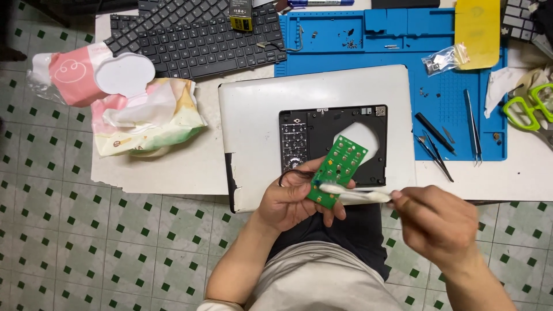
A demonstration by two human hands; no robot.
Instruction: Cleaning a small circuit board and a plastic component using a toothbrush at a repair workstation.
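My left hand (291, 198) holds a small green circuit board (340, 167) tilted upward, over the near edge of the table. My right hand (440, 222) grips a white toothbrush (357, 193) whose head lies across the lower part of the board. Just behind the board lies a black remote control housing (322, 129), opened, with its button pad (294, 144) at the left. The housing rests on a white laptop lid (253, 126).
A blue work mat (397, 52) at the back right carries tweezers (473, 129), black pry tools (435, 147) and small screws. A black keyboard (196, 34) lies back left, a wet wipes pack (138, 109) at left, green scissors (527, 109) far right, a yellow card (478, 26).
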